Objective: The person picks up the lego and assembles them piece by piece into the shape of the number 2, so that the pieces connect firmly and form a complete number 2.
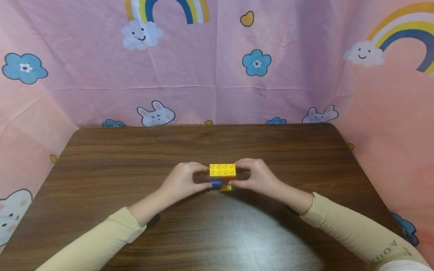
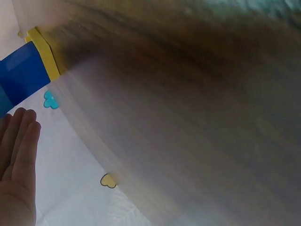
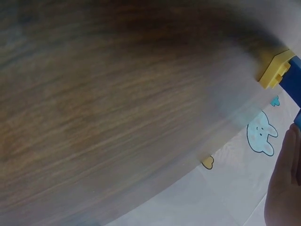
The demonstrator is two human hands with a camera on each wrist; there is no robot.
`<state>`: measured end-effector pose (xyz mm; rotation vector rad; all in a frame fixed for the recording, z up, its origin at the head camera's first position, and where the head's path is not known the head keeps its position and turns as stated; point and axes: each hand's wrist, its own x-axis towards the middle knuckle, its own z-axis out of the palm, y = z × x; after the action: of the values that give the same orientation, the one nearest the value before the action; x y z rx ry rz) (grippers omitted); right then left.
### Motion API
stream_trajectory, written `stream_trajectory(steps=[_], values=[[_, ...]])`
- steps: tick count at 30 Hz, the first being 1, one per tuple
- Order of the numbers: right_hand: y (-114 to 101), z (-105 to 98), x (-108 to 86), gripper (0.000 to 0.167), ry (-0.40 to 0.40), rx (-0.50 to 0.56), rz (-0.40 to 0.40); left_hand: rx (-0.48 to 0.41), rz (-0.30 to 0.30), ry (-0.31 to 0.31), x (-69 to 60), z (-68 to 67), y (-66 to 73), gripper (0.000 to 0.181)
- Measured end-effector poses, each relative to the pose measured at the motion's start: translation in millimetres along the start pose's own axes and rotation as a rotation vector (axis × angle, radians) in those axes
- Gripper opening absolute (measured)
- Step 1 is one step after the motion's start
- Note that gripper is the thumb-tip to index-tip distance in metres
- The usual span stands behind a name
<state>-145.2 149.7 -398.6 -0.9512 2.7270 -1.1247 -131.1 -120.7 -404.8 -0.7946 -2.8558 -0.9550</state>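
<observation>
A stack of toy building bricks stands on the table in the head view, with a yellow studded brick (image 1: 222, 170) on top. Below it show a blue brick (image 1: 215, 186) at the left and a red brick (image 1: 226, 180) at the right. The lowest piece is a yellow brick (image 1: 226, 188); in the left wrist view this yellow base (image 2: 45, 54) lies under a blue brick (image 2: 23, 73). My left hand (image 1: 183, 181) grips the stack's left side between thumb and fingers. From the right side my right hand (image 1: 257, 175) grips it likewise. Some fingertips are hidden behind the bricks.
The dark wood-grain table (image 1: 118, 162) extends around the stack on all sides. Behind its far edge hangs a pink patterned cloth (image 1: 196, 67), which also covers both sides.
</observation>
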Motion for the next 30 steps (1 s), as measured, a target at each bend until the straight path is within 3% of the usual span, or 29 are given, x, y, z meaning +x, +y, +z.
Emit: stream_trajectory(steps=[20, 30], values=[[-0.5, 1.0, 0.7, 0.043, 0.010, -0.002, 0.007, -0.087, -0.048, -0.012, -0.2, 5.6, -0.6, 0.039], [0.4, 2.3, 3.2, 0.041, 0.047, 0.020, 0.042, -0.177, -0.097, -0.026, 3.4, 3.7, -2.6, 0.038]])
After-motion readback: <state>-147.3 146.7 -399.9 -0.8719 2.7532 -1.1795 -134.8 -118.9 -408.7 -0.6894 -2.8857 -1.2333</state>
